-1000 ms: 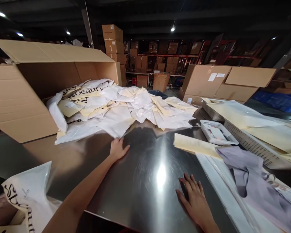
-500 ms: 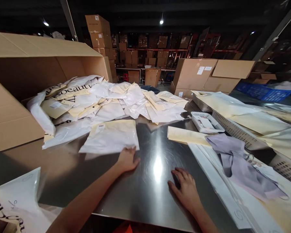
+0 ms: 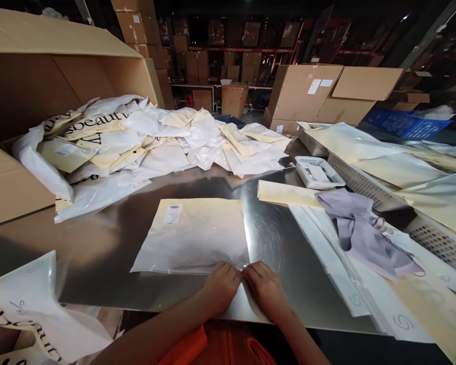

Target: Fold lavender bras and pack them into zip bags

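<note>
A white-and-cream plastic packaging bag (image 3: pixel 197 235) with a barcode label (image 3: pixel 172 214) lies flat on the metal table (image 3: pixel 110 263). My left hand (image 3: pixel 224 285) pinches its near edge close to the right corner. Fingers of my right hand (image 3: pixel 264 289) are closed at that same corner, the fingertips of both hands almost touching. To the right, a lavender garment (image 3: pixel 361 228) with thin straps rests on a stack of flat white bags (image 3: pixel 327 253). A folded cream sheet (image 3: pixel 287 192) lies beyond it.
A heap of filled bags (image 3: pixel 167 152) spills from a large open carton (image 3: pixel 7 177) at left. White perforated baskets (image 3: pixel 359 187) and a small white tray (image 3: pixel 319 172) stand at right. More printed bags (image 3: pixel 41 309) lie at lower left, below the table edge.
My left hand has drawn the bag nearer, away from the heap. My right hand has moved left from the bare tabletop to the bag's corner, and its fingers have closed.
</note>
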Demonstrator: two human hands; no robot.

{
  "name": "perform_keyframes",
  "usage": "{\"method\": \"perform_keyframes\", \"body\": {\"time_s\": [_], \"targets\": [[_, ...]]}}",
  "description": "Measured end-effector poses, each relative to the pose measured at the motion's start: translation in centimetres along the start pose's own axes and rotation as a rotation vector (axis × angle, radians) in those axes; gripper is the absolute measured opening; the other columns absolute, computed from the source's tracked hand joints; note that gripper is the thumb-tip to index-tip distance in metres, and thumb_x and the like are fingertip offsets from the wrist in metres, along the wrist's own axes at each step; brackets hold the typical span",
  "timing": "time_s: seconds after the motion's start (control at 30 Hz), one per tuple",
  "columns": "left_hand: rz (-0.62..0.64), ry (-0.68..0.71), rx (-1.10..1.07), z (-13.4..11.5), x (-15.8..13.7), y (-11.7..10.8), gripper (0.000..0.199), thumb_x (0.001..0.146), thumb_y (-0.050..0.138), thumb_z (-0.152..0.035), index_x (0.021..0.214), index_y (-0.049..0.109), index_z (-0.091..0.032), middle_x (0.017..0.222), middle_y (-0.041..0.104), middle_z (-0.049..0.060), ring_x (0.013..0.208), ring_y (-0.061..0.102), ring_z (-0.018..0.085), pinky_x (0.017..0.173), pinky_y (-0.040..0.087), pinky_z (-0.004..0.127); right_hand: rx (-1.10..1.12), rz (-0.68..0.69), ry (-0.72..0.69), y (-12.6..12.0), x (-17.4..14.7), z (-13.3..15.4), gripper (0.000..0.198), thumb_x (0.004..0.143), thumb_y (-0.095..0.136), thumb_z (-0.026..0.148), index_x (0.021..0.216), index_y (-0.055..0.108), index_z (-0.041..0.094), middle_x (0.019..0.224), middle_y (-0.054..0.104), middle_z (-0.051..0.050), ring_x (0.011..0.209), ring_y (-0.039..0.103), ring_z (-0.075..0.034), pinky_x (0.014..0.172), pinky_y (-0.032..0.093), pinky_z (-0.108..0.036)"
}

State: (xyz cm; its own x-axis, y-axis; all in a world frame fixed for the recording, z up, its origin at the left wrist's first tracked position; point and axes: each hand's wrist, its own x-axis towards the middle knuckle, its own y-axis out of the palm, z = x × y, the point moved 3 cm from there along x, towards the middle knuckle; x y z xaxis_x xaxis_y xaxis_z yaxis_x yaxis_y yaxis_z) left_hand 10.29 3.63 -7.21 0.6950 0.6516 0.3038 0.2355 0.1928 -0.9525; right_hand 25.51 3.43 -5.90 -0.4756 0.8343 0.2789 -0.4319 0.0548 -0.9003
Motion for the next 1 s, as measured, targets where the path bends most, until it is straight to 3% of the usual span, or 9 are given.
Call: {"method": "perform_keyframes", "body": {"time_s": [0.17,0.3,0.37,0.5,0.63,0.73,0.8,0.87,1.0], "targets": [[0.029,0.093,0.067,-0.2,1.0,0.2,0.013,0.089,0.051,-0.007,0.084,0.063,-0.013,0.074,0.062,0.008,0.068,0.058,0.022,0.06,0.041,0.035,0.006,0.008,-0.03,-0.2,0.2,-0.2,0.034,0.09,0.052,0.009,0.12,0.064,0.018,0.117,0.069,-0.012,0.104,0.063,-0.026,0.093,0.053,-0.043],[0.009,0.108,0.094,-0.2,2.2,0.5,0.014,0.088,0.053,-0.012,0.078,0.061,-0.013,0.067,0.06,0.008,0.064,0.056,0.022,0.057,0.038,0.035,-0.141,0.11,-0.118,-0.4,1.1,0.1,0.026,0.089,0.051,0.004,0.102,0.071,0.015,0.098,0.073,-0.011,0.088,0.067,-0.025,0.079,0.055,-0.038],[-0.017,0.119,0.096,0.1,2.5,-0.1,0.015,0.089,0.054,-0.012,0.076,0.06,-0.015,0.067,0.059,0.006,0.064,0.055,0.021,0.058,0.038,0.035,-0.134,0.099,-0.141,-1.4,1.5,0.2,0.023,0.09,0.052,0.005,0.096,0.071,0.015,0.088,0.073,-0.008,0.08,0.067,-0.024,0.073,0.055,-0.036],[-0.076,0.14,0.086,2.4,0.5,-3.7,0.017,0.088,0.051,-0.008,0.074,0.056,-0.017,0.068,0.057,0.004,0.066,0.053,0.019,0.063,0.037,0.033,-0.141,-0.124,-0.208,-5.4,0.9,-1.4,0.029,0.091,0.047,0.004,0.1,0.071,0.018,0.091,0.075,-0.006,0.08,0.067,-0.021,0.074,0.05,-0.034],[-0.109,-0.008,0.153,6.5,-5.2,-8.9,0.021,0.085,0.05,-0.001,0.072,0.057,-0.016,0.071,0.058,0.005,0.067,0.052,0.021,0.067,0.037,0.035,-0.226,-0.401,-0.115,-9.4,-1.6,-5.6,0.025,0.092,0.05,0.004,0.098,0.069,0.018,0.091,0.075,-0.003,0.078,0.068,-0.018,0.071,0.046,-0.031],[0.064,-0.172,0.264,8.2,-8.3,-10.8,0.025,0.077,0.052,0.003,0.065,0.059,-0.017,0.067,0.059,0.005,0.067,0.055,0.023,0.064,0.038,0.036,-0.241,-0.425,-0.068,-9.8,-3.1,-6.8,0.021,0.092,0.052,0.006,0.098,0.068,0.019,0.091,0.075,-0.003,0.079,0.068,-0.017,0.069,0.047,-0.03],[0.221,-0.27,0.316,8.0,-8.5,-10.8,0.024,0.072,0.054,0.003,0.062,0.061,-0.017,0.066,0.06,0.006,0.069,0.057,0.026,0.063,0.04,0.038,-0.191,-0.423,-0.069,-9.2,-3.3,-6.1,0.024,0.092,0.05,0.004,0.101,0.068,0.019,0.093,0.075,-0.003,0.083,0.068,-0.017,0.073,0.049,-0.03],[0.328,-0.303,0.312,6.9,-7.3,-10.1,0.021,0.074,0.054,0.001,0.07,0.066,-0.015,0.073,0.065,0.009,0.075,0.061,0.029,0.064,0.043,0.039,-0.139,-0.444,-0.07,-8.7,-2.9,-4.9,0.026,0.092,0.05,0.003,0.104,0.067,0.019,0.095,0.074,-0.004,0.085,0.068,-0.017,0.077,0.05,-0.03],[0.501,-0.224,0.188,4.5,-3.1,-8.6,0.03,0.08,0.046,0.004,0.086,0.069,-0.013,0.085,0.068,0.011,0.081,0.064,0.027,0.06,0.043,0.035,-0.14,-0.535,-0.036,-8.7,-2.2,-2.9,0.026,0.091,0.055,0.004,0.108,0.065,0.02,0.1,0.074,-0.005,0.092,0.067,-0.02,0.081,0.051,-0.035]]}}
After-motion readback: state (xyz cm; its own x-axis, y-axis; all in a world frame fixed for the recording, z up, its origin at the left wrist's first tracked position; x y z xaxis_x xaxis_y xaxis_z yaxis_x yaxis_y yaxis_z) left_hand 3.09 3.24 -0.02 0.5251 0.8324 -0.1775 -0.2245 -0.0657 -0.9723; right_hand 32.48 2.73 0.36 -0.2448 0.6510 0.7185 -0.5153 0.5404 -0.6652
